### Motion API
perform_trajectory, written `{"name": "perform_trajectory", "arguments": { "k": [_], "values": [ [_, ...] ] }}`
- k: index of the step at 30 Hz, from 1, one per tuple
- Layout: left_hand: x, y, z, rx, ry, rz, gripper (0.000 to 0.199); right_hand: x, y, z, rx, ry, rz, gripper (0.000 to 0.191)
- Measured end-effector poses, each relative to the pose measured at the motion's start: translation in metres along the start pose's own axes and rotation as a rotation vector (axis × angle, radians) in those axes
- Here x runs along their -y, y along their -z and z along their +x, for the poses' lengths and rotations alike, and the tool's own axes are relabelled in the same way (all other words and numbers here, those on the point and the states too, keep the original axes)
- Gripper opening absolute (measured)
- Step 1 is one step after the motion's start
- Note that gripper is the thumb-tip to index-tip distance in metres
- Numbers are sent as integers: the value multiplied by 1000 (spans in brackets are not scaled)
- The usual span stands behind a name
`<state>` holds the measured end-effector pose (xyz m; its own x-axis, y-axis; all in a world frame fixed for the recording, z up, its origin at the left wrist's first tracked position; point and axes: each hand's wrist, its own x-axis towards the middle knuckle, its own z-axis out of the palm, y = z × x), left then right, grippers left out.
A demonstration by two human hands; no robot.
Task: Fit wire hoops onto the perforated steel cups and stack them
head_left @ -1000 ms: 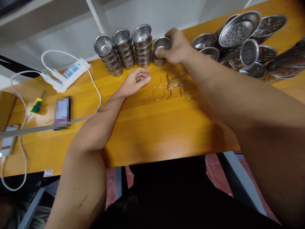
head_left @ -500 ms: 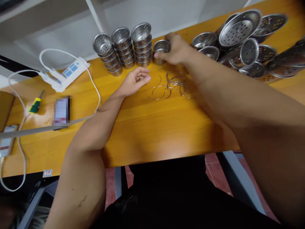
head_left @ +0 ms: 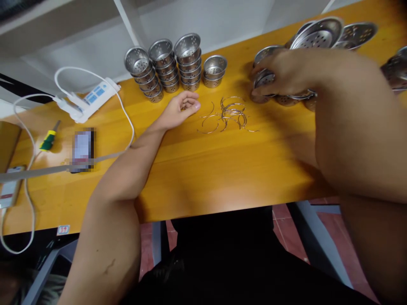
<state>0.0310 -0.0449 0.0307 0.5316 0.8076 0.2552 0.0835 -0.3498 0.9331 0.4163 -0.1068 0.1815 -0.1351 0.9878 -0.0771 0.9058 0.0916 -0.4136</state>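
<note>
My left hand point(head_left: 180, 109) rests on the table, fingers loosely curled and thumb apart, with nothing in it. Just right of it lies a tangle of thin curved metal wires point(head_left: 233, 113). My right hand point(head_left: 281, 74) reaches into the group at the right, thumb and fingers closed round the rim of a small perforated metal strainer basket point(head_left: 264, 77). Behind the wires stands a short stack of such baskets point(head_left: 215, 70). Three taller stacks, left point(head_left: 143, 74), middle point(head_left: 165, 65) and right point(head_left: 190, 61), line up beside it near the wall.
Wider perforated baskets point(head_left: 318, 36) lie jumbled at the far right, partly hidden by my right arm. On the left are a white power strip point(head_left: 100, 94) with cables, a green-and-yellow-handled tool point(head_left: 48, 140), a phone point(head_left: 83, 148) and another phone point(head_left: 12, 186).
My right hand has let go of a basket on the short stack and moved right to the loose baskets, taking hold of one. My left hand has stayed in place.
</note>
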Motion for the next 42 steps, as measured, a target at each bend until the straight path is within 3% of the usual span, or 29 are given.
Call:
{"name": "perform_trajectory", "arguments": {
  "k": [2, 4, 9, 15, 19, 25, 30, 33, 36, 39, 42],
  "values": [
    [-1, 0, 0, -4, 4, 10, 52, -6, -15, 1, -21, 23, -215, 80],
    [-2, 0, 0, -10, 26, 14, 51, -8, -28, 4, -30, 40, -332, 87],
    [-3, -2, 0, -16, 36, 17, 54, -17, -46, 17, 39, 70, -396, 47],
    [2, -2, 2, 12, 17, 23, 53, -23, -47, 25, 24, 202, -274, 48],
    [6, -3, 3, 19, -11, 16, 55, 1, -37, 8, -55, 242, -212, 33],
    [-5, -4, 0, -86, 23, -34, 49, 65, -33, -39, -262, 383, 123, 20],
    [-35, -16, -9, -66, 133, -216, 59, 101, -72, -39, -349, 577, 284, 42],
    [-52, -32, -14, -38, 224, -377, 75, 106, -108, -16, -343, 700, 321, 46],
    [-59, -42, -14, -140, 232, -544, 77, 104, -133, 2, -503, 937, 374, 50],
    [-56, -42, -12, -239, 221, -588, 65, 102, -140, 8, -459, 936, 408, 49],
    [-52, -40, -14, -221, 163, -587, 53, 98, -142, 8, -378, 894, 521, 55]
  ]
}}
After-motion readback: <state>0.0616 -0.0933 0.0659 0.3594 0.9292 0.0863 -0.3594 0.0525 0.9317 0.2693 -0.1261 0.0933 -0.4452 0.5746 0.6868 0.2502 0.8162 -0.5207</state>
